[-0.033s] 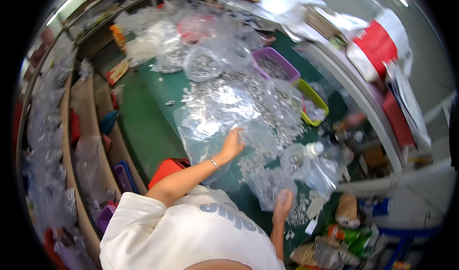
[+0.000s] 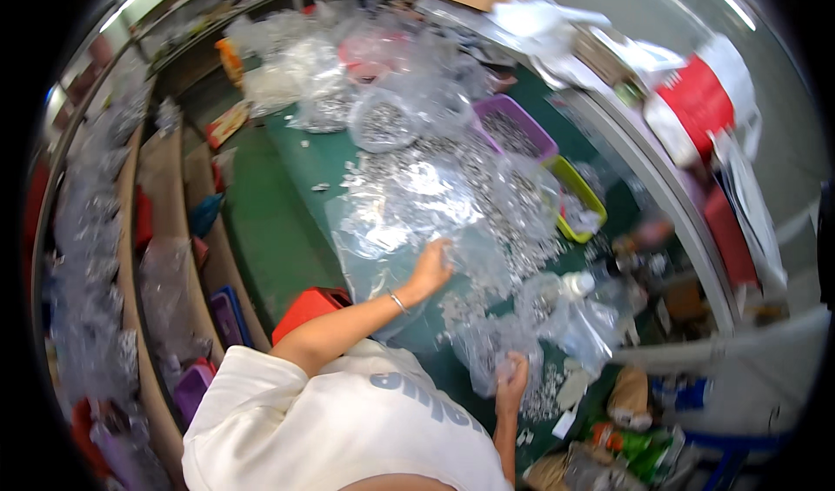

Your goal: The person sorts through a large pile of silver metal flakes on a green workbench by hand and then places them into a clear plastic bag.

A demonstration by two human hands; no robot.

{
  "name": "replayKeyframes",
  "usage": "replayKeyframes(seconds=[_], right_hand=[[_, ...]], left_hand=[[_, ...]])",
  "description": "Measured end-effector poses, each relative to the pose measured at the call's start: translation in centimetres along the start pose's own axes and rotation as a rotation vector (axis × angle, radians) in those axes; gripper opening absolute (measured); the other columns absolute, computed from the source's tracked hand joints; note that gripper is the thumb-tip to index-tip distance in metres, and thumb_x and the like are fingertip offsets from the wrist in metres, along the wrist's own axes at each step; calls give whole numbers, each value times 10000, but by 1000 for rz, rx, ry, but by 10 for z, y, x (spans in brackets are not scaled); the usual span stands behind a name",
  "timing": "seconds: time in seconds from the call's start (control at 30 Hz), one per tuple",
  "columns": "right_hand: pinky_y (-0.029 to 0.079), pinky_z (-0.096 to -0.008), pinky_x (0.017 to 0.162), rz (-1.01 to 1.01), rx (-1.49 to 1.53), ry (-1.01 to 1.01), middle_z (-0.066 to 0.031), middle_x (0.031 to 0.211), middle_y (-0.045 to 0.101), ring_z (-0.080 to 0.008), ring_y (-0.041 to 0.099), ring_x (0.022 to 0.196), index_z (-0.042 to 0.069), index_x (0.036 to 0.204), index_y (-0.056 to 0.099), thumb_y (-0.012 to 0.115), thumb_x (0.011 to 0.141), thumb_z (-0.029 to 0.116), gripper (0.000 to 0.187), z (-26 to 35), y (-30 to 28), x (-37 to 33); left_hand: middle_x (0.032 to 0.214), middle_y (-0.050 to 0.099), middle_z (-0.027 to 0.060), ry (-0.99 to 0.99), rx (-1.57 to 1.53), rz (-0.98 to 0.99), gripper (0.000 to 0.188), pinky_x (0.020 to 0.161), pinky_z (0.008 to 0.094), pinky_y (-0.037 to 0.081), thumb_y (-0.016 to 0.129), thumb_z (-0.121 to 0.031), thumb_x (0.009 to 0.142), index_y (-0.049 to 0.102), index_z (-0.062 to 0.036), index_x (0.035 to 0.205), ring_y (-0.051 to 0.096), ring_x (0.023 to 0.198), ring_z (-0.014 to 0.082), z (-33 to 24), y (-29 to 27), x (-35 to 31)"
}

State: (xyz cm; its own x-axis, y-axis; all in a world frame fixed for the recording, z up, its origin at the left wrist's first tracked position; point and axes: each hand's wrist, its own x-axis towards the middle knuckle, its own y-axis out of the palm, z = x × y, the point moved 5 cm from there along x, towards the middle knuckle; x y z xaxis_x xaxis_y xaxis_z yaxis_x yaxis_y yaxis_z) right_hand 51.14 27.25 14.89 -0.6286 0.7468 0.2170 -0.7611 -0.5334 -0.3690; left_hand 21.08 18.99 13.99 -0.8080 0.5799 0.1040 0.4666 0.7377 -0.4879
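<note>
My left hand, with a bracelet on its wrist, is over the middle of the table with its fingers pinched at the edge of a clear plastic bag. Beneath it, a large clear plastic sheet covers part of a pile of small silvery pieces. Lower right, my right hand is closed on the near side of another clear plastic bag. Its fingertips are partly hidden by the crumpled plastic. Small pieces seem to lie inside or under that bag.
A purple bin and a yellow-green bin stand on the right, beside a white-capped bottle. Filled clear bags crowd the far end. A red container is by my left forearm; shelving runs along the left.
The view has shifted slightly. My right hand's fingers have curled in on the plastic bag, where the thumb pointed up before. My left hand keeps its place on the plastic.
</note>
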Motion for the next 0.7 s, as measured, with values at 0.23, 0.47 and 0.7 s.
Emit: replayKeyframes(seconds=[0.23, 0.47, 0.7], right_hand=[[462, -382, 831, 592, -552, 215, -215, 1154, 492, -307, 537, 1019, -40, 1343, 276, 715, 670, 156, 827, 32, 13, -11], [495, -431, 787, 833, -1116, 327, -166, 1054, 555, -368, 590, 939, -31, 1151, 506, 721, 684, 176, 554, -22, 24, -16], [446, -424, 633, 524, -350, 147, -200, 735, 576, -353, 586, 689, -37, 762, 614, 557, 756, 48, 102, 13, -10, 38]], left_hand=[[1061, 522, 209, -103, 5, 23, 414, 897, 398, 424, 586, -59, 768, 472, -36, 1166, 526, 1011, 356, -4, -8, 0], [1118, 517, 213, -137, -73, 33, 419, 929, 416, 407, 575, -75, 778, 465, -58, 1182, 502, 1078, 363, 0, -6, -2], [1010, 550, 198, -122, -103, 98, 398, 837, 403, 448, 581, -77, 783, 486, -35, 1168, 549, 938, 331, -1, 9, -9]])
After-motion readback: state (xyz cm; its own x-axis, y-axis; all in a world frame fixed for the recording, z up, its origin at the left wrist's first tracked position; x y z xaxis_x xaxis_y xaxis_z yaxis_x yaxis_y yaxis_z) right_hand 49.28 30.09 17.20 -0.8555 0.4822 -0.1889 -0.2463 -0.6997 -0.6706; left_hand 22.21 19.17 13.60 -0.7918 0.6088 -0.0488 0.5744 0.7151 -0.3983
